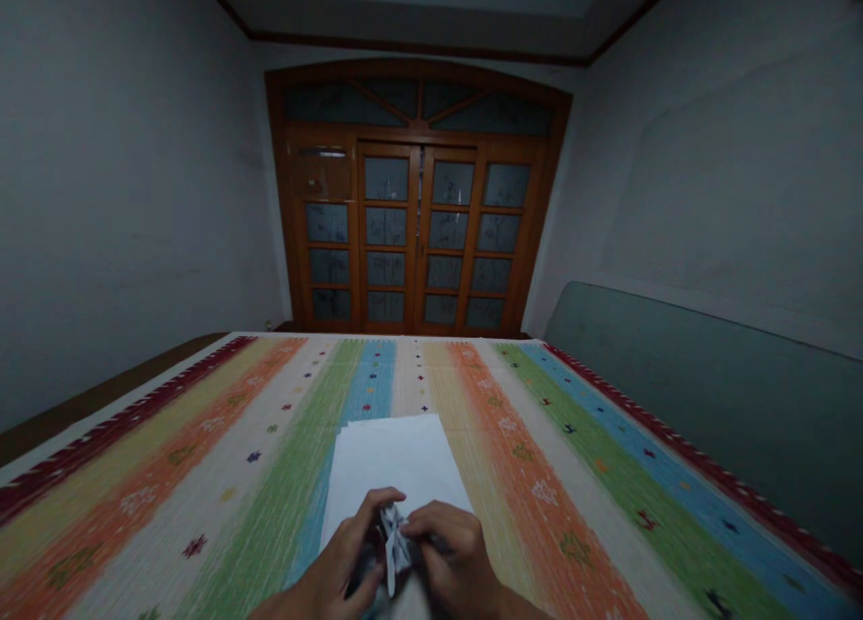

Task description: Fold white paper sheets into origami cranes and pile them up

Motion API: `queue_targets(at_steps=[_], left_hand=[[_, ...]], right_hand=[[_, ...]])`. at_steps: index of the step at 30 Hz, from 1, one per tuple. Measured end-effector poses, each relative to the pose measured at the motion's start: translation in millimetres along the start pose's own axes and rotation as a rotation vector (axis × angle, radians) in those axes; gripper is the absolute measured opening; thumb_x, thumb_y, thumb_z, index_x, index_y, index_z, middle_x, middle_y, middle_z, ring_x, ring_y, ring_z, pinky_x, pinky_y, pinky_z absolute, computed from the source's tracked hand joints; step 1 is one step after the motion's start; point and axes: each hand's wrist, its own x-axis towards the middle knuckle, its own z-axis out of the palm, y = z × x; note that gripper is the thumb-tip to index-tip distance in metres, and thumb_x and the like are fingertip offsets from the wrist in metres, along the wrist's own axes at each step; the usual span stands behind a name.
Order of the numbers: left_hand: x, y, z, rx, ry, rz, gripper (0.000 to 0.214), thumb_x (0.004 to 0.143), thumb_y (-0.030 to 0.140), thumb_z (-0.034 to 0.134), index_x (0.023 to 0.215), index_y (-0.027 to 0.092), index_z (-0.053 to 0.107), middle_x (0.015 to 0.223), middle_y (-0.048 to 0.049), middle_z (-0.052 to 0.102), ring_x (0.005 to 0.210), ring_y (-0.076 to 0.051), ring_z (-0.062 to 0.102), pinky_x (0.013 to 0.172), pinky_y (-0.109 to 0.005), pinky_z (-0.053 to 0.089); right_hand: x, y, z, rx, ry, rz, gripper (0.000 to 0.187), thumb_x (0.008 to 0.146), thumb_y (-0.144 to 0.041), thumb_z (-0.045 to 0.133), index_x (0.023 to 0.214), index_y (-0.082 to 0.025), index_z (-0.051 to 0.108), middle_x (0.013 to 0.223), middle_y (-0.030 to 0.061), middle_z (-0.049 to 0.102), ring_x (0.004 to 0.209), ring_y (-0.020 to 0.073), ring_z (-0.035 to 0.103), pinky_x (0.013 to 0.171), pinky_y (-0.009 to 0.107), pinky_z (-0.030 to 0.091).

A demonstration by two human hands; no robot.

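One folded paper (393, 541): held between the left hand (349, 545) and the right hand (456, 545), neither clearly nearer.
Long axis: roughly pointed from the body outward, slightly splayed.
Left grip: curled around the paper's left side, forefinger at the far end.
Right grip: pinched on the right edge.
White sheets (397, 463): stacked flat just beyond the grip, on striped cloth (270, 512).

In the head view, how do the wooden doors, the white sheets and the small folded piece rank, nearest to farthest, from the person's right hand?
1. Small folded piece: held by the right hand, at its left side.
2. White sheets: lying on the striped cloth, reaching out ahead.
3. Wooden doors: at the room's far end.
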Motion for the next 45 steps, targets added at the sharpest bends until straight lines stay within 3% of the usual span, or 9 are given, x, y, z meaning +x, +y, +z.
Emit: queue_targets(at_steps=[7,11,15,23,30,37,45], left_hand=[[-3.4,-0.4,6.6,0.08,0.152,-0.077,0.064,0.098,0.016,0.052,0.157,0.03,0.032,0.122,-0.0099,0.068,0.105,-0.026,0.071,0.094,-0.037,0.06],[2.7,7.8,4.9,0.113,0.205,0.013,0.062,0.097,0.01,0.054,0.152,0.034,0.038,0.12,-0.0069,0.069,0.095,-0.021,0.072,0.09,-0.033,0.062],[10.8,11.8,2.8,0.052,0.2,0.108,0.042,0.094,0.007,0.055,0.13,0.029,0.055,0.101,-0.0042,0.068,0.086,-0.02,0.072,0.077,-0.029,0.063],[14.9,14.1,1.2,0.046,0.297,-0.038,0.033,0.084,0.001,0.061,0.106,0.024,0.064,0.09,0.0002,0.075,0.079,-0.018,0.077,0.072,-0.023,0.065],[18.2,17.8,-1.9,0.09,0.273,-0.019,0.032,0.084,0.002,0.057,0.102,0.024,0.071,0.089,-0.0012,0.078,0.08,-0.018,0.078,0.072,-0.022,0.063],[19.3,18.5,-4.1,0.156,0.3,-0.033,0.021,0.083,0.005,0.06,0.085,0.022,0.072,0.079,-0.0016,0.079,0.072,-0.019,0.077,0.07,-0.025,0.062],[19.1,19.8,-2.5,0.19,0.307,-0.013,0.011,0.091,0.016,0.069,0.091,0.021,0.078,0.087,-0.0062,0.084,0.078,-0.023,0.082,0.075,-0.03,0.067]], right_hand=[[3.9,-6.1,-5.2,-0.014,-0.042,0.208,0.026,0.078,-0.004,0.056,0.082,-0.02,0.076,0.074,0.0039,0.079,0.068,0.0183,0.076,0.067,0.024,0.055],[6.6,-8.5,-6.5,0.013,-0.058,0.269,0.024,0.077,-0.006,0.058,0.08,-0.02,0.077,0.074,0.004,0.079,0.068,0.0189,0.075,0.067,0.025,0.055],[8.0,-9.2,-6.8,0.037,-0.057,0.306,0.023,0.075,-0.007,0.058,0.079,-0.02,0.077,0.073,0.0038,0.078,0.069,0.0197,0.075,0.068,0.026,0.056],[10.2,-9.8,-5.8,0.081,0.0,0.352,0.022,0.073,-0.01,0.057,0.074,-0.019,0.077,0.07,0.0037,0.077,0.067,0.0193,0.074,0.067,0.026,0.057],[12.2,-8.3,-5.7,0.133,-0.012,0.386,0.022,0.072,-0.009,0.057,0.073,-0.019,0.077,0.07,0.0041,0.078,0.067,0.0194,0.074,0.065,0.025,0.057],[8.0,-4.2,-5.6,0.079,-0.033,0.371,0.023,0.072,-0.007,0.059,0.073,-0.02,0.078,0.069,0.0027,0.077,0.066,0.0183,0.073,0.068,0.025,0.058],[10.1,-3.9,-5.5,0.148,-0.029,0.345,0.022,0.076,-0.01,0.061,0.077,-0.021,0.08,0.073,0.0042,0.079,0.068,0.019,0.075,0.066,0.025,0.059]])
